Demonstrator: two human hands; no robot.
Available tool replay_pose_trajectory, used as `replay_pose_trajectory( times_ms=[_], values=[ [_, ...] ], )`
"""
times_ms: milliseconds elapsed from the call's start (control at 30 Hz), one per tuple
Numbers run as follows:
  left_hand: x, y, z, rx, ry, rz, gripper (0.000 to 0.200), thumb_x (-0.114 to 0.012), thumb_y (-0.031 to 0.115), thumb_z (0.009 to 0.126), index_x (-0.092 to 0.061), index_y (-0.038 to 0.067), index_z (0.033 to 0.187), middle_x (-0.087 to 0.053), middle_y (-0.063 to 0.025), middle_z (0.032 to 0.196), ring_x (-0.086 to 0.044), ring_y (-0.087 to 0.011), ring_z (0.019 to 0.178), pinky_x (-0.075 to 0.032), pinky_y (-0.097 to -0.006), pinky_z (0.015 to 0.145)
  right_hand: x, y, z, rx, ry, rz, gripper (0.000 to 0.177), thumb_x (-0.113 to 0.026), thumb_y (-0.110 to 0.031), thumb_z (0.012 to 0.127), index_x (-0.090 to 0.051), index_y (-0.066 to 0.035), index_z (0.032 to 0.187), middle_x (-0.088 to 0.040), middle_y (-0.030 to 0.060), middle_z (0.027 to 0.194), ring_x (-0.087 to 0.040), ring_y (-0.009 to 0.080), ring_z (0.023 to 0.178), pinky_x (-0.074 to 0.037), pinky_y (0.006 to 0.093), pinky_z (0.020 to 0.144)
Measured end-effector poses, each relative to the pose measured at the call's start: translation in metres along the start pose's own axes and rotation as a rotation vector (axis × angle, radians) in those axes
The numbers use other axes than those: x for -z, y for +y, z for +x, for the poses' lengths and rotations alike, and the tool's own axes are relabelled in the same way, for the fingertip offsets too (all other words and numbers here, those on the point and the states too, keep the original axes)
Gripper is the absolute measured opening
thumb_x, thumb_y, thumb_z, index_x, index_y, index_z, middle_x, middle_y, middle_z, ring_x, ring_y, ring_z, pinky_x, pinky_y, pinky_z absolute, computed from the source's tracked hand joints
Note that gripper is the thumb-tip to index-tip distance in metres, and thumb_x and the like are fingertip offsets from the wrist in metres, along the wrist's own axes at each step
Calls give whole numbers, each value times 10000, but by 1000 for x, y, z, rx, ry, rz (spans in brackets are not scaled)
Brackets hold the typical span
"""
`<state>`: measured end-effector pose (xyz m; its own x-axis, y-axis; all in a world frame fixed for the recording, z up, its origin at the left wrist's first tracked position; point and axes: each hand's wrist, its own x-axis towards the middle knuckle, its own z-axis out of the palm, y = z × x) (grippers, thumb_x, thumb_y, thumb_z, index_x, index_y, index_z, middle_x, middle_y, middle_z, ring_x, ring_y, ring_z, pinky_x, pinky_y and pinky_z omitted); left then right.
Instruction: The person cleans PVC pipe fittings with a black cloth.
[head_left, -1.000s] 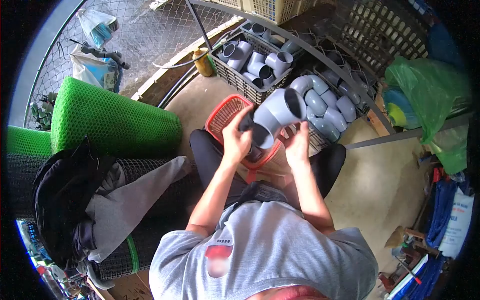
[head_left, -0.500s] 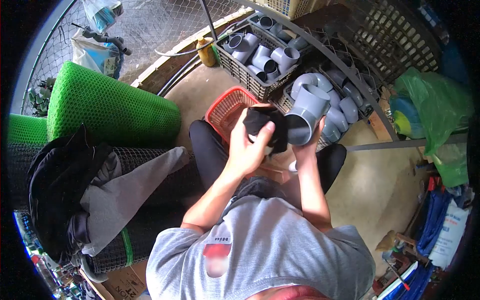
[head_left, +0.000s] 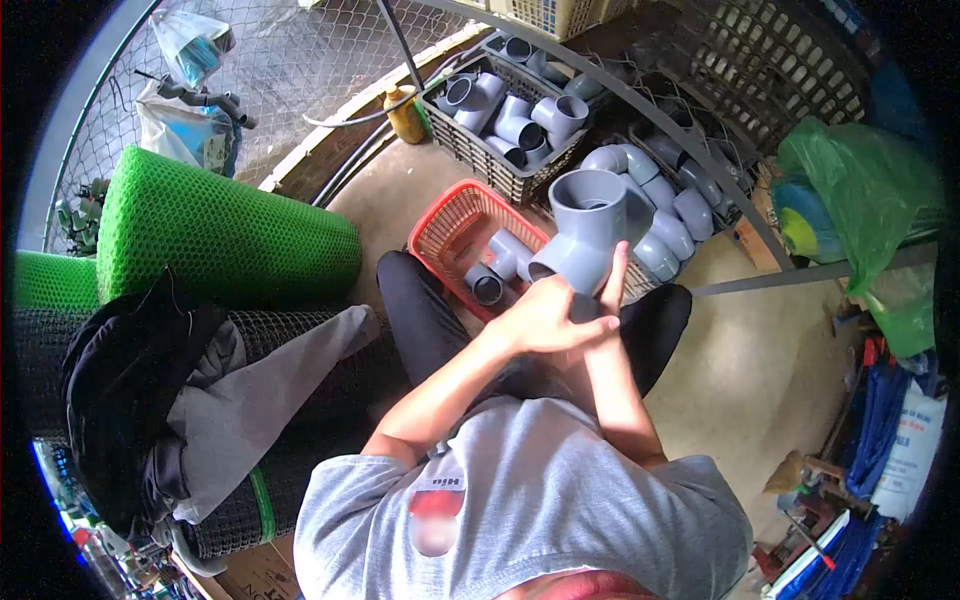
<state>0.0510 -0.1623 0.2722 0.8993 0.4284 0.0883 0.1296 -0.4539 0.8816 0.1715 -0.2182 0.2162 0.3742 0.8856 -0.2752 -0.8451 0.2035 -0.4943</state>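
Note:
A grey plastic pipe tee (head_left: 588, 228) is held up in front of me, one round opening facing upward. My right hand (head_left: 612, 295) grips it from the lower right, fingers up along its side. Against its lower end rests my left hand (head_left: 550, 318), with the thumb crossing over the right hand; some of its fingers are hidden. I cannot see the black cloth now. Just beyond my hands, a red basket (head_left: 428, 232) holds grey fittings, including a tee (head_left: 510, 255).
Black crates (head_left: 510, 180) full of grey tees and elbows (head_left: 655, 190) stand ahead. Rolls of green mesh (head_left: 225, 235) and black mesh lie at the left, with a dark jacket (head_left: 130, 390) on top. A metal rail (head_left: 740, 287) and green plastic bag (head_left: 850, 190) are at the right.
The black cloth that was in my left hand is out of sight. My left hand has moved right and down to the tee, which has turned more upright. Fittings inside the red basket are now visible.

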Motion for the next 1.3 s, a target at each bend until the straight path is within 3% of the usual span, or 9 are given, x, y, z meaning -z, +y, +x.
replay_pose_trajectory(
  times_ms=[200, 400, 433, 567, 633, 733, 967, 1133, 1300],
  values=[
    [27, 4, 6, -14, -99, -370, 848, -852, 381, 794, -474, -12, 1444, -555, -205, 1376, -532, -326, 1283, -434, -409, 1094, -19, -3, -2, 372, 91, -303, 724, -649, -446, 988, -326, -64, 1511, -495, 144, 1405, -554, 252, 1233, -513, 390, 998],
    [27, 22, 1, -239, 20, 197, 747, -834, 293, 743, -537, -32, 1347, -611, -255, 1240, -595, -405, 1183, -484, -459, 1022, -11, -14, 5, 197, 48, -225, 713, -481, -644, 1006, -532, -37, 1375, -625, 122, 1277, -613, 247, 1168, -511, 402, 990],
    [28, 11, -2, -197, -159, 382, 682, -815, 251, 717, -576, -34, 1289, -630, -244, 1201, -611, -400, 1160, -493, -459, 1000, -14, -15, 2, 162, 105, -201, 723, -467, -656, 1006, -546, -33, 1362, -630, 122, 1275, -613, 248, 1169, -506, 406, 998],
    [38, 28, -6, -18, -524, 907, 413, -704, 250, 779, -685, 5, 1111, -694, -141, 1055, -666, -285, 1053, -507, -401, 929, -10, -12, 7, 230, 94, -234, 838, -676, -474, 963, -256, -81, 1573, -450, 153, 1468, -512, 276, 1297, -470, 439, 1062],
    [19, -18, -13, -223, -201, 1006, 339, -642, 186, 820, -685, 44, 1125, -680, -153, 1077, -650, -316, 1070, -500, -407, 935, -28, -10, -2, 284, 117, -281, 923, -734, -436, 931, -210, -74, 1598, -395, 168, 1520, -446, 283, 1368, -417, 445, 1120],
    [5, -29, 5, -364, 227, 579, 385, -645, 188, 811, -664, 35, 1164, -645, -183, 1138, -602, -380, 1087, -466, -485, 961, -32, -11, -3, 397, 84, -543, 1079, -788, -426, 882, -111, -44, 1630, -278, 213, 1594, -319, 326, 1459, -322, 464, 1187],
    [5, 11, 14, -358, 237, 225, 623, -755, 102, 746, -554, -14, 1324, -584, -254, 1233, -563, -471, 1126, -430, -528, 1008, -14, -26, 8, 438, 105, -530, 1049, -718, -543, 907, -146, -26, 1618, -311, 235, 1571, -392, 319, 1416, -363, 446, 1159],
    [10, 0, -3, 78, 36, -590, 735, -795, 119, 785, -477, 9, 1438, -559, -122, 1378, -508, -262, 1297, -417, -400, 1096, 9, -2, -5, 139, -109, -152, 832, -522, -676, 976, -365, -59, 1511, -532, 128, 1395, -573, 261, 1238, -473, 443, 1056],
    [6, 27, -17, 157, 231, -1297, 761, -806, 113, 795, -463, 18, 1468, -568, -135, 1382, -551, -258, 1264, -442, -381, 1069, 13, 4, 1, 143, -354, -78, 839, -482, -791, 918, -559, -75, 1348, -640, 77, 1285, -637, 213, 1133, -512, 383, 985]
  ],
)
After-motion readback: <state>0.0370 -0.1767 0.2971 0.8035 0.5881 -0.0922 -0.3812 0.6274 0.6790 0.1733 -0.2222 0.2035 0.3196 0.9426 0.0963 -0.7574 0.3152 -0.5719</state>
